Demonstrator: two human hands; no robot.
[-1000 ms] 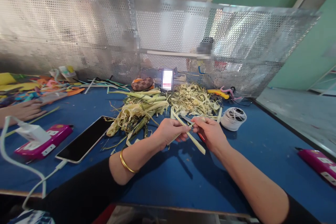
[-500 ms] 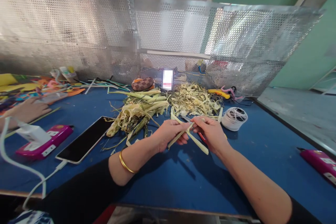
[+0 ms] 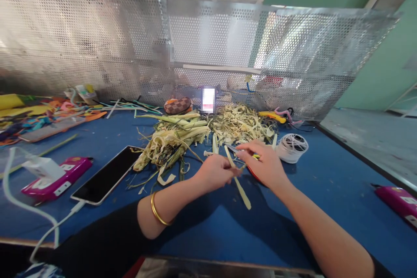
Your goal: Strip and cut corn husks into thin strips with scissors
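Blue tabletop (image 3: 202, 230), both hands at work around its middle, nearer the near edge than the far one. Left hand (image 3: 217, 173): thumb and fingertips pressed together, pinching a thin tan sliver (image 3: 242, 167) that pokes out toward the right hand. Pale flat strip (image 3: 244, 195) passes behind the left fingertips, lower end pointing to the near edge; cannot tell whether held or lying. Right hand (image 3: 262, 161): fingers bent, reaching inward over red-handled scissors (image 3: 253, 174), blades toward the far edge; cannot tell if it grips them. Gold bangle (image 3: 156, 210) on left forearm. Beyond the hands, toward the far edge: heap of leafy stalks (image 3: 176, 137) on the left, loose pile of dry shreds (image 3: 239, 124) beside it. Spool of white cord (image 3: 292, 150) just right of the right hand, toward the right edge. Checkered pouch (image 3: 177, 105) and lit screen (image 3: 208, 100) near the far edge, behind the heaps. Dark phone (image 3: 106, 178) on the left half, white cable attached; purple power strip (image 3: 58, 180) next to it, nearer the left edge. Colored scraps (image 3: 55, 115) at the far left corner.
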